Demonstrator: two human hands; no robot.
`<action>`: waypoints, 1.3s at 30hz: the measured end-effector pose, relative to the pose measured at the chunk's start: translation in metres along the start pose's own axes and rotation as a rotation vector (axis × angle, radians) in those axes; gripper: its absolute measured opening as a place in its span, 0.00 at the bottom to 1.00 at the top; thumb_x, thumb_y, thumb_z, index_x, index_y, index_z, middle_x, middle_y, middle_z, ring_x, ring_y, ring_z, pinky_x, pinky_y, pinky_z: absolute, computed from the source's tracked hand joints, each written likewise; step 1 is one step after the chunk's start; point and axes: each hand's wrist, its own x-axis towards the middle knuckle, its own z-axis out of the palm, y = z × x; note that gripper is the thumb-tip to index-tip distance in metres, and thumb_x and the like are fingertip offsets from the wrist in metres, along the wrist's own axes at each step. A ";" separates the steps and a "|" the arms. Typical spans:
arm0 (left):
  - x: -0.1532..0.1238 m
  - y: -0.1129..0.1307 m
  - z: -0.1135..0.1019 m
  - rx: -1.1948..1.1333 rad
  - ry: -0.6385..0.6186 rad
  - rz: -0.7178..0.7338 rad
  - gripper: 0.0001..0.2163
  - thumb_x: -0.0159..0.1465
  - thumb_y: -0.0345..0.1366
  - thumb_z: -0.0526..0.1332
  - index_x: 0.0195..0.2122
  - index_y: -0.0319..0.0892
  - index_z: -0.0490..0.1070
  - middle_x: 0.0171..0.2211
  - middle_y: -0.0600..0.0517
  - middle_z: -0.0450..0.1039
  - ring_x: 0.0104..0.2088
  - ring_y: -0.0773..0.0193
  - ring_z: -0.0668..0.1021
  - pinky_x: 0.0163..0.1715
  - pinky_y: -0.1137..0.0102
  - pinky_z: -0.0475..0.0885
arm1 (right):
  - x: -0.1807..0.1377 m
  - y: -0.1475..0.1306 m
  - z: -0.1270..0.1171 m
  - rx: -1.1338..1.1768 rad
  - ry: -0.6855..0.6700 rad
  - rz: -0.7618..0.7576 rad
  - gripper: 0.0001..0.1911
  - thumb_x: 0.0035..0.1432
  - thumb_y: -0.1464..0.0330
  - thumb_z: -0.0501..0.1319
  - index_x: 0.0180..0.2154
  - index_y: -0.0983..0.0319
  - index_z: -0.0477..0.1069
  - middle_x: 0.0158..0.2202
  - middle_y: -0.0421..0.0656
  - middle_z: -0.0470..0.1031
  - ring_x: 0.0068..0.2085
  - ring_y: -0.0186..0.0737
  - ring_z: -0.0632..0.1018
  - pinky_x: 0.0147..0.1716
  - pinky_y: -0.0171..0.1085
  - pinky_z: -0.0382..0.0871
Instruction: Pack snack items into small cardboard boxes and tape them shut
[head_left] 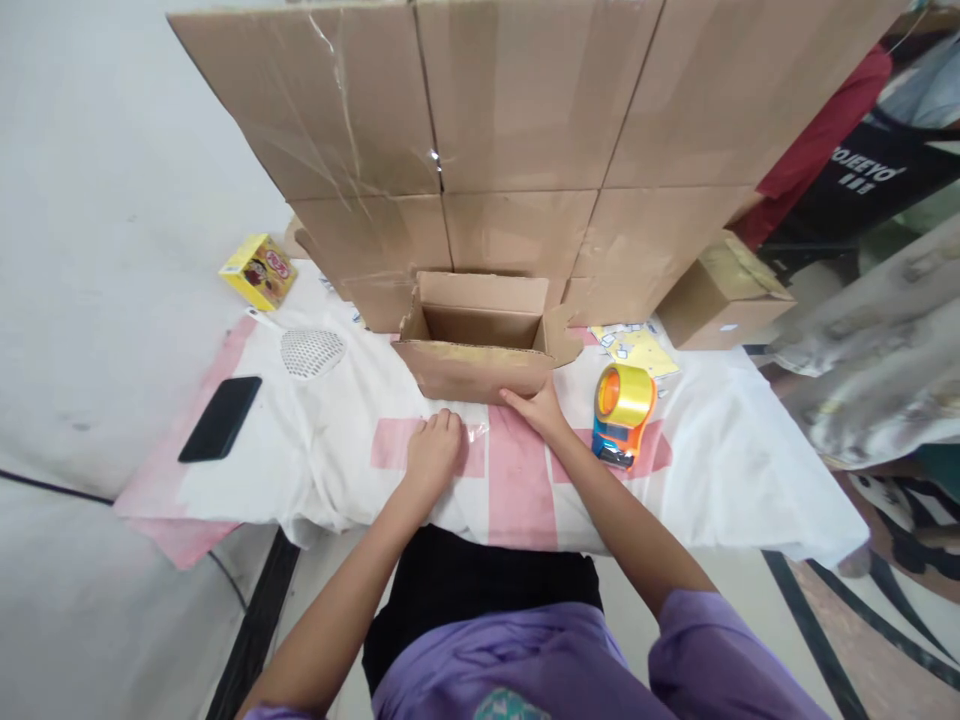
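Note:
A small open cardboard box [480,372] sits at the middle of the table, its top flaps raised and spread. My right hand [541,408] grips its lower right corner, thumb along the front face and fingers hidden behind. My left hand [435,452] rests on the cloth in front of the box, fingers curled in. A shiny clear scrap, like tape [476,432], shows beside its knuckles; whether the fingers hold any of it is hidden. To the right of my right hand is an orange and blue tape dispenser [630,445] with a yellow tape roll [628,394].
Large cardboard panels or stacked boxes [517,110] rise directly behind the box. A closed carton [720,300] stands at the right. Leftward are a yellow box [260,272], a white mesh piece [312,352] and a dark phone [220,419]. A white and pink cloth [735,450] covers the table.

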 end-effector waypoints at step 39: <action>-0.033 -0.028 0.025 -0.114 0.072 -0.006 0.25 0.75 0.48 0.49 0.71 0.54 0.61 0.74 0.47 0.54 0.73 0.41 0.57 0.67 0.40 0.52 | -0.015 -0.039 0.053 -0.358 -0.648 0.488 0.12 0.61 0.76 0.54 0.26 0.62 0.68 0.18 0.34 0.68 0.21 0.31 0.67 0.25 0.31 0.59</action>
